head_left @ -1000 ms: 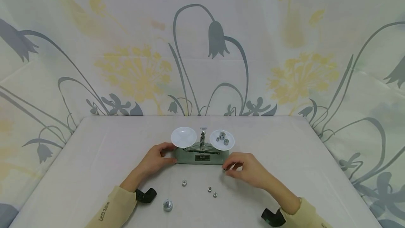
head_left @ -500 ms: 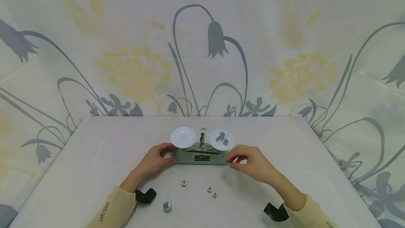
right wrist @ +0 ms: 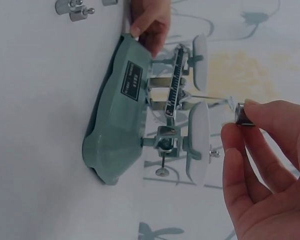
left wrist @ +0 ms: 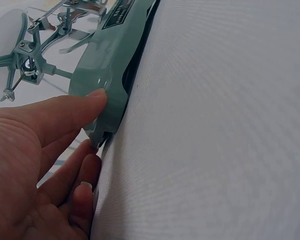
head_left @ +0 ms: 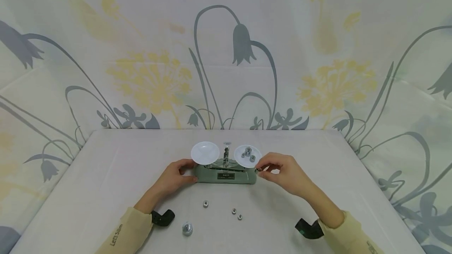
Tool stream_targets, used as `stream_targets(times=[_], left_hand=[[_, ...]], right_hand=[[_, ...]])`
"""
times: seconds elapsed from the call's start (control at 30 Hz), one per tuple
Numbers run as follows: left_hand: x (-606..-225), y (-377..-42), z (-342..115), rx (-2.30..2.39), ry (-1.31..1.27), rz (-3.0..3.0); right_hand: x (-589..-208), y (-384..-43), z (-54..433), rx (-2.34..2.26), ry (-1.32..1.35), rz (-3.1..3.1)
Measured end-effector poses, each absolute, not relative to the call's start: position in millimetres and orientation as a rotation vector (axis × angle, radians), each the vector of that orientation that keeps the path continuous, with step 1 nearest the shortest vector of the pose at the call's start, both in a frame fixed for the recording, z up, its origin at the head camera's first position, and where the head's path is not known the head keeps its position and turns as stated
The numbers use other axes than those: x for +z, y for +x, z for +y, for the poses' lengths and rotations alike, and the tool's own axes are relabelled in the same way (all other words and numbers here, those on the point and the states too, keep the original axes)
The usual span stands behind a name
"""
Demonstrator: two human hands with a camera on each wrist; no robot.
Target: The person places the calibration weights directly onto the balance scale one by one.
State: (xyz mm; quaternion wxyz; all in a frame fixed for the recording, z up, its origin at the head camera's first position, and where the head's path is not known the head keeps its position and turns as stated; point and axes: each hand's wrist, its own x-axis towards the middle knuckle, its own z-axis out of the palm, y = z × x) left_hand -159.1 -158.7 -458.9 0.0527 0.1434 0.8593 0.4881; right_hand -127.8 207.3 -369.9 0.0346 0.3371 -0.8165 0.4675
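A green balance scale (head_left: 205, 176) stands on the table with two white pans. My left hand (head_left: 174, 176) holds its left end, thumb (left wrist: 97, 102) on the front of the base and fingers curled behind the end. Between thumb and fingertips my right hand (head_left: 282, 172) pinches a small metal weight (right wrist: 241, 114), beside the right pan (head_left: 243, 163) at about its height. Three weights (head_left: 248, 151) stand on that pan. The left pan (head_left: 205, 153) carries nothing. The right wrist view shows the pans edge-on, with a weight's knob (right wrist: 215, 154) above the rim.
In front of the scale, several weights stand on the white tablecloth (head_left: 141, 238): one small weight (head_left: 206, 204), a pair of smaller weights (head_left: 234, 211), and a larger weight (head_left: 187, 229) nearer me. A flower-patterned curtain (head_left: 226, 69) hangs behind the table.
My right hand has lifted the small weight from near the base's front right corner up and rightward to beside the right pan. The left hand has stayed on the scale.
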Motion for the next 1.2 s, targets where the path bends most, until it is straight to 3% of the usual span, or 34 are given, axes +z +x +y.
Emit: stream_targets(times=[1.2], left_hand=[[-463.1, -161.9, -159.0, 1.483, 0.426, 2.616]], right_hand=[[-367.3, -158.8, 180.1, 0.996, 0.953, -2.692]])
